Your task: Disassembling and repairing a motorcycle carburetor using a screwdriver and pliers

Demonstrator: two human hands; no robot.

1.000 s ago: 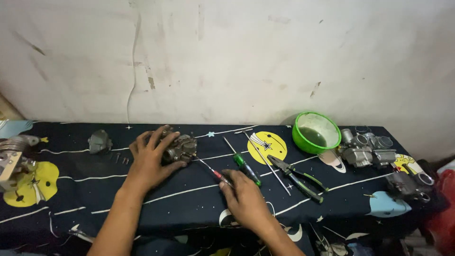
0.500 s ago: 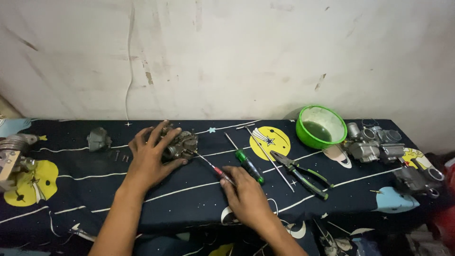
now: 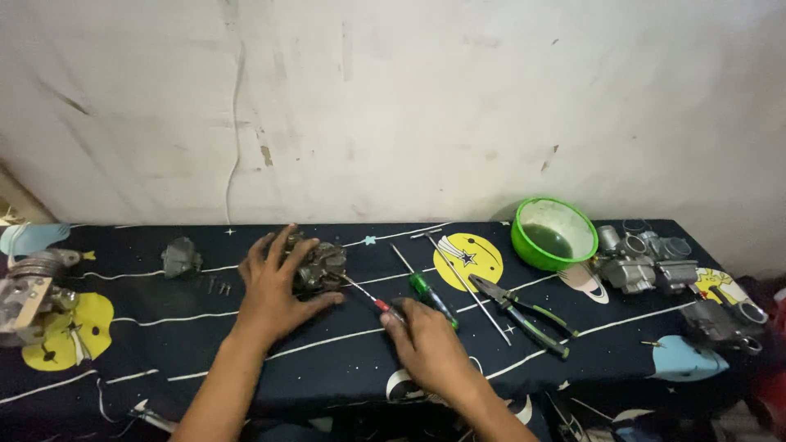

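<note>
So here's the bench: a table covered with a dark space-print cloth (image 3: pixel 327 372), pushed up against a scuffed white wall. The left hand (image 3: pixel 270 290) is wrapped over a grimy carburetor (image 3: pixel 319 268) sitting near the middle of the table, a bit toward the back edge, with the fingers spread and the thumb hooked around its front. The right hand (image 3: pixel 426 348) is down near the front edge, fingertips closing on the red handle of a thin screwdriver (image 3: pixel 368 296) whose tip points up at the carb. It looks like a light pinch rather than a full grip.

Progress-wise, I'd say this is early going. The carb body still looks like one piece, and the blade isn't seated on any screw as far as I can tell. A few small loose bits (image 3: pixel 214 286) lie left of the hand, next to another small casting (image 3: pixel 181 256), so maybe a little has come off, hard to say from what.

Just right of the hands there's a green-handled screwdriver (image 3: pixel 431 298), a long thin rod (image 3: pixel 463 280) and pliers (image 3: pixel 524 314). A green bowl (image 3: pixel 554 233) with dark liquid sits toward the back right, and more carb bodies (image 3: pixel 643 262) are piled at the right end.
</note>
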